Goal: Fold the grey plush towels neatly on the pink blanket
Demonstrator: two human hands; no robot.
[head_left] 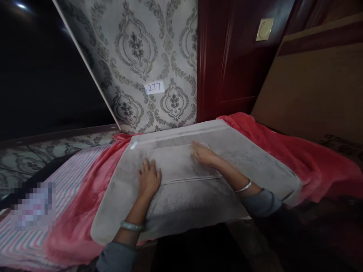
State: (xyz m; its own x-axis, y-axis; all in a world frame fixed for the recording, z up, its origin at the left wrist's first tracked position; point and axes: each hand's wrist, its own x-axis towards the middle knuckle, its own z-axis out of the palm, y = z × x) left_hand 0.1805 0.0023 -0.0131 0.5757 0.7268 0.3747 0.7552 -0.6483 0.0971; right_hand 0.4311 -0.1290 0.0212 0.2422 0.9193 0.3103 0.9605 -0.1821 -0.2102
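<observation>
A folded grey cloth (176, 160), roughly rectangular, lies on a larger grey plush mat (121, 200). My left hand (149, 177) rests flat at the left edge of the folded cloth, fingers spread. Over the cloth's upper right part is my right hand (202, 153), its fingers stretched out, slightly blurred, and touching or just above the surface. Neither hand grips anything that I can see. The cloth's layered front edge shows as pale lines between my wrists. A small white tag (134, 145) sits at the mat's upper left corner.
A red blanket (272, 155) lies under the mat and spreads to both sides. Striped fabric (65, 189) is at the left. A dark screen (51, 71) stands upper left, a cardboard box (317, 83) right. Patterned wall with a "277" label (154, 87) is behind.
</observation>
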